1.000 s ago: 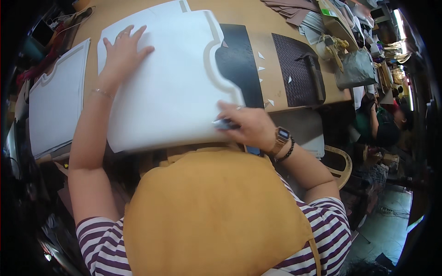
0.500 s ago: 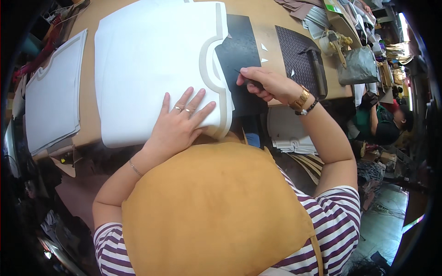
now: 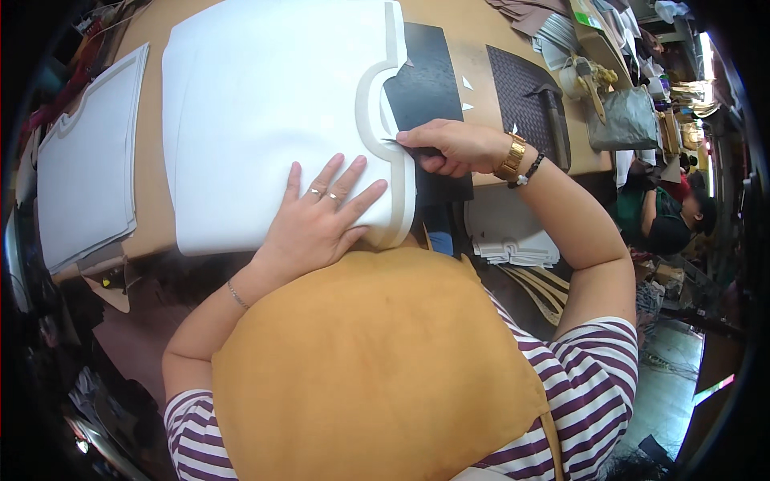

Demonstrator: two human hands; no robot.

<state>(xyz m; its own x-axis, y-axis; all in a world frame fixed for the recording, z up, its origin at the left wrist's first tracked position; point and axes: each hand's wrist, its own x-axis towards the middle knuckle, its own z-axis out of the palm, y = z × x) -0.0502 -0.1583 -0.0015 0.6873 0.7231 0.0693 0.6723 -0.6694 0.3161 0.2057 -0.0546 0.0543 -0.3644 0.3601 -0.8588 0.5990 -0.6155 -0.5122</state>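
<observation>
A large white sheet of leather-like material [image 3: 257, 112] lies on the table in front of me, with a grey strip [image 3: 365, 104] along its right edge that bends round a curved cut-out. My left hand [image 3: 309, 212] is spread flat on its lower right part, fingers apart. In my closed right hand [image 3: 457, 148] is a small dark pointed tool [image 3: 391, 141], most of it hidden by the fingers; its exact kind does not show. The tip touches or hovers just above the lower part of the curve. A black mat [image 3: 433, 80] reaches out from under the sheet.
More edged white sheets [image 3: 88, 160] lie stacked at the left. Small white scraps [image 3: 467, 82] are right of the mat. Farther right are a dark woven panel [image 3: 521, 88], a hammer-like tool [image 3: 552, 120], a brush [image 3: 592, 92] and a grey bag [image 3: 630, 120]. Another person [image 3: 674, 220] is at far right.
My right hand has moved left with the pointed tool, from over the black mat to the sheet's curved edge. The sheet has shifted slightly right; my left hand stays flat on it.
</observation>
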